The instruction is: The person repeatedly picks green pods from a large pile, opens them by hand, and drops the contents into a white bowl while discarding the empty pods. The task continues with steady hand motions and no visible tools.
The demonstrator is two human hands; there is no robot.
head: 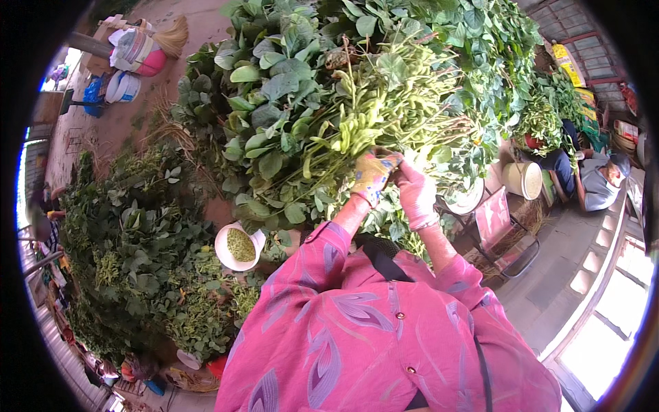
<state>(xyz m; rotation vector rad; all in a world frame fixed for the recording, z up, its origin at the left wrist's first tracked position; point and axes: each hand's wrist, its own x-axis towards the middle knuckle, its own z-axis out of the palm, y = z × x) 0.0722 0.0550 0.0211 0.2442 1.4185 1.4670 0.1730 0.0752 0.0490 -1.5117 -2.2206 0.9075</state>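
Cut bean plants with green pods (396,108) and broad leaves lie heaped before me. At the near edge of the pods is my left hand (371,175), in a yellow patterned glove, its fingers curled among thin stems. My right hand (416,193), in a pale pink glove, meets it from the right, fingertips close to the left ones. What the right fingers pinch is too small and bright to tell. A white bucket (222,248) with loose green pods (240,245) inside stands to the left of my arms.
More leafy plants (139,247) are piled at left. On the right are a pink-backed metal chair (492,217), a whitish bucket (522,180) and a seated person (600,180) beside more plants. A straw broom (172,37) and containers, one a white bucket (122,87), stand at the upper left.
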